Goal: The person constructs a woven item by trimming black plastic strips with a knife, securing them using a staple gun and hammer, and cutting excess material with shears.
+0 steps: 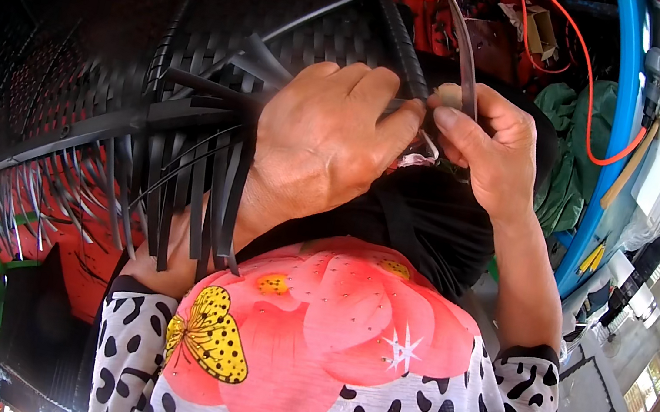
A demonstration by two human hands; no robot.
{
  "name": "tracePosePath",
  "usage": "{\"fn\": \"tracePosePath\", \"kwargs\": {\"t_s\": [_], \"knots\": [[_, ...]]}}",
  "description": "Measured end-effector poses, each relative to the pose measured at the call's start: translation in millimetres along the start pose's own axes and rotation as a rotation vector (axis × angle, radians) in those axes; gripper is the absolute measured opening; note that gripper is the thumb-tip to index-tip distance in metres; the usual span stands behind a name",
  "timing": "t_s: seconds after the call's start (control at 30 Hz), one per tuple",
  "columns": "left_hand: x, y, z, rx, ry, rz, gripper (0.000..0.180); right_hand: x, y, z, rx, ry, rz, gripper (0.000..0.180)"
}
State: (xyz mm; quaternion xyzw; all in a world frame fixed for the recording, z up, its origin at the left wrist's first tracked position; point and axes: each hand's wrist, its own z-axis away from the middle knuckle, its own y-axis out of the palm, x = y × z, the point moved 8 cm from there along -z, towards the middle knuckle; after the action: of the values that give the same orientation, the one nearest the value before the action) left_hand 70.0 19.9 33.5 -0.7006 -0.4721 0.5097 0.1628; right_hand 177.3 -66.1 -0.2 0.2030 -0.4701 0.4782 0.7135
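While the right hand (494,151) is closed: its grip pinches a dark curved strip (469,50) between thumb and fingers, the free end pointing far.
Left hand (321,129): fingers curled, near the strip; what its grip holds, I cannot tell.
Black woven panel (120,72): left, loose strips (237,181) hanging near.
Blue tube (635,83): right, beside orange hose (596,159).

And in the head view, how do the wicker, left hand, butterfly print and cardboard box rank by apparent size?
Wicker
Left hand
Butterfly print
Cardboard box

Nearness to the camera may enlarge the hand.
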Motion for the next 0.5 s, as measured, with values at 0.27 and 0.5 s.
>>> {"fn": "tracePosePath", "kwargs": {"t_s": [0.27, 0.5], "knots": [[0, 1, -1, 0.033, 0.023, -0.012, 0.025, 2, -1, -4, -0.060, -0.003, -0.075, 0.016], [0, 1, -1, 0.043, 0.010, 0.004, 0.029, -35, 7, 8, -0.031, 0.432, -0.582, 0.016]]}}
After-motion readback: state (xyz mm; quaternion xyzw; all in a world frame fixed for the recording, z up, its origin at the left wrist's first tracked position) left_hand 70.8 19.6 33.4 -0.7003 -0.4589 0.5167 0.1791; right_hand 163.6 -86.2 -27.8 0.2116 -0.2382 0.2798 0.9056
